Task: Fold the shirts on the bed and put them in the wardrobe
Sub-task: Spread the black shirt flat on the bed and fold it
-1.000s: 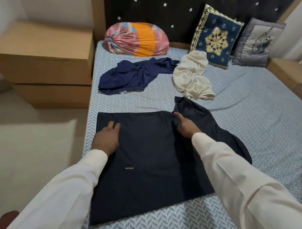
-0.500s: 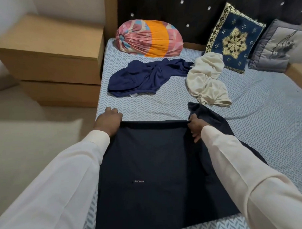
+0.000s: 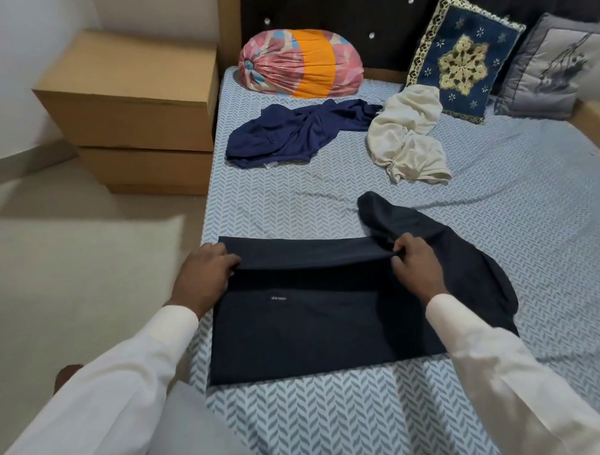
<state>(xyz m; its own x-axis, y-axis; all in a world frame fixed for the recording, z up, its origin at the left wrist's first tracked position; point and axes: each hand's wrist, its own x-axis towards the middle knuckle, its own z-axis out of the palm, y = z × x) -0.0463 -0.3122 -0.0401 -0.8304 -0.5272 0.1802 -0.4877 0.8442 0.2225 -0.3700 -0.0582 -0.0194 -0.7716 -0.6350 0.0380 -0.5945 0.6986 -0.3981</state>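
- The dark navy shirt (image 3: pixel 322 315) lies spread flat on the near part of the bed (image 3: pixel 332 416), between both hands.
- The left hand (image 3: pixel 205 275) grips the shirt's far left corner, with the fingers curled over the edge.
- The right hand (image 3: pixel 417 267) pinches the far right end of the same edge, which is raised off the sheet as a band between the two hands.
- One sleeve (image 3: pixel 403 220) trails off past the right hand, up and to the right.
- Farther up the bed, a crumpled blue shirt (image 3: pixel 288 135) and a cream shirt (image 3: pixel 407 138) lie side by side, well apart from the hands.
- Two stacked cardboard boxes (image 3: pixel 131 97) stand beside the bed on the left. They look closed, and their contents cannot be seen.
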